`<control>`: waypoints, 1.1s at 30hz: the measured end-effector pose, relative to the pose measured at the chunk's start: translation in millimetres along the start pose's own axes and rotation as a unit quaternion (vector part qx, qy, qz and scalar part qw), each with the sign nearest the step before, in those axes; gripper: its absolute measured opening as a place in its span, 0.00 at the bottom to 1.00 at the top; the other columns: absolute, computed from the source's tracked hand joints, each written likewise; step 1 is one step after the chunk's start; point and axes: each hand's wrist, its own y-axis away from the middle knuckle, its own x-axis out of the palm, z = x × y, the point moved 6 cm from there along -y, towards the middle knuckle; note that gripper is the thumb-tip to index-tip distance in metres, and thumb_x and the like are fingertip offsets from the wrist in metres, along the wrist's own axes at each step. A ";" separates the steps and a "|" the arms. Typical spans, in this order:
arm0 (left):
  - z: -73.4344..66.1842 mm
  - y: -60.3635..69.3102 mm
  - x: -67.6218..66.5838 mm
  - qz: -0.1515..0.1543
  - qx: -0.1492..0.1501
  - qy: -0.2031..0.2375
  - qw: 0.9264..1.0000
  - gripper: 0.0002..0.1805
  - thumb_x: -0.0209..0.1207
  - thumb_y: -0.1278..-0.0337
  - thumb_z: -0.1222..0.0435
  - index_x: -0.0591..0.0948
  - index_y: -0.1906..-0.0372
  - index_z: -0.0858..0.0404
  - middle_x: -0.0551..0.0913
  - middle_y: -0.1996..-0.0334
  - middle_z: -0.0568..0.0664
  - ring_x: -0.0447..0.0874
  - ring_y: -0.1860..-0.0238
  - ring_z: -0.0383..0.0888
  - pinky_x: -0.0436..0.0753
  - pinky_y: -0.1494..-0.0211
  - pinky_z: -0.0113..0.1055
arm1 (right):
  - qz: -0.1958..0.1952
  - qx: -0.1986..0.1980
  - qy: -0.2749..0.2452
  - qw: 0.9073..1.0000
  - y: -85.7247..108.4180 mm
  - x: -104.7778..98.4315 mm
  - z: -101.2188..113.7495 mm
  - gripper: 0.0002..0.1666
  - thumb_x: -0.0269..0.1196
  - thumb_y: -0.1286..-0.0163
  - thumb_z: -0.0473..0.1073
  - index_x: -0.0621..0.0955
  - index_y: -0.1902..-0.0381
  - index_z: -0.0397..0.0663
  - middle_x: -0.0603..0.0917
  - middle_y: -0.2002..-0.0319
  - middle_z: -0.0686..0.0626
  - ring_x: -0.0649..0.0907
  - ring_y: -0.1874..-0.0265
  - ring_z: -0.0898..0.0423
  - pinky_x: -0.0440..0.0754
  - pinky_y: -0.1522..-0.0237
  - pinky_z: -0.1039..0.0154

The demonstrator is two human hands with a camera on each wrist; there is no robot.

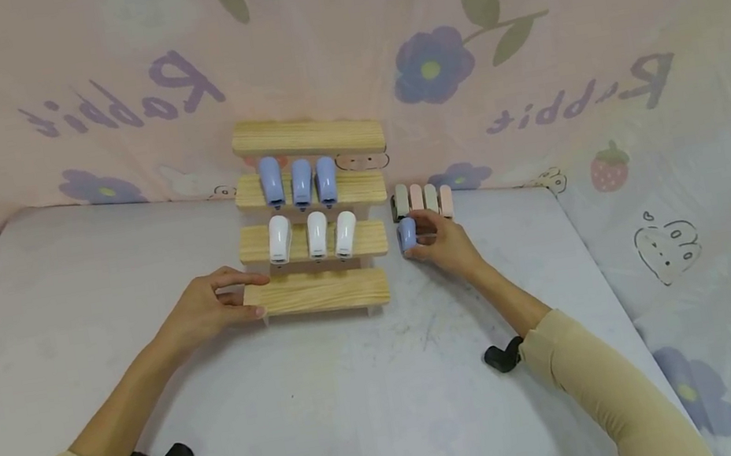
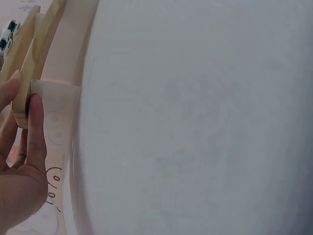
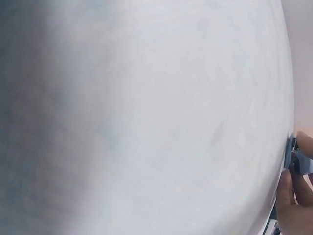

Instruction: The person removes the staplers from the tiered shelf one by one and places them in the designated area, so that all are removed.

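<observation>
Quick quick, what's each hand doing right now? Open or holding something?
Left hand: closed, pinching the left end of the lowest wooden shelf.
Right hand: closed, holding what looks like a blue stapler.

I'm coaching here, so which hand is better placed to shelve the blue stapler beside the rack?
Probably the right hand: it grips the stapler, while the left hand holds the rack.
</observation>
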 end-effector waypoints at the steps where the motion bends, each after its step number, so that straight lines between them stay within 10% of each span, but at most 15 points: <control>1: -0.3 0.1 -0.3 0.000 0.000 0.000 1.000 0.27 0.76 0.53 0.60 0.84 0.44 0.58 0.78 0.50 0.54 0.74 0.69 0.46 0.73 0.64 0.36 | 0.000 0.001 -0.001 1.000 -0.4 0.1 0.1 0.43 0.74 0.44 0.30 0.70 0.31 0.41 0.76 0.39 0.36 0.79 0.41 0.42 0.77 0.42 0.54; 23: 1.9 0.7 0.9 0.006 -0.010 0.001 1.000 0.28 0.75 0.52 0.59 0.83 0.42 0.58 0.77 0.46 0.55 0.75 0.67 0.46 0.74 0.62 0.36 | -0.039 -0.044 0.009 0.998 0.0 -8.9 4.6 0.32 0.72 0.39 0.35 0.76 0.38 0.39 0.82 0.45 0.40 0.81 0.45 0.47 0.77 0.42 0.57; 33: 0.4 0.0 -0.1 0.006 -0.008 0.000 1.000 0.28 0.75 0.52 0.59 0.83 0.43 0.58 0.77 0.46 0.55 0.76 0.62 0.49 0.75 0.57 0.39 | -0.063 -0.089 -0.052 0.993 12.4 -26.7 57.5 0.25 0.67 0.37 0.26 0.76 0.42 0.25 0.79 0.46 0.28 0.77 0.43 0.33 0.75 0.41 0.44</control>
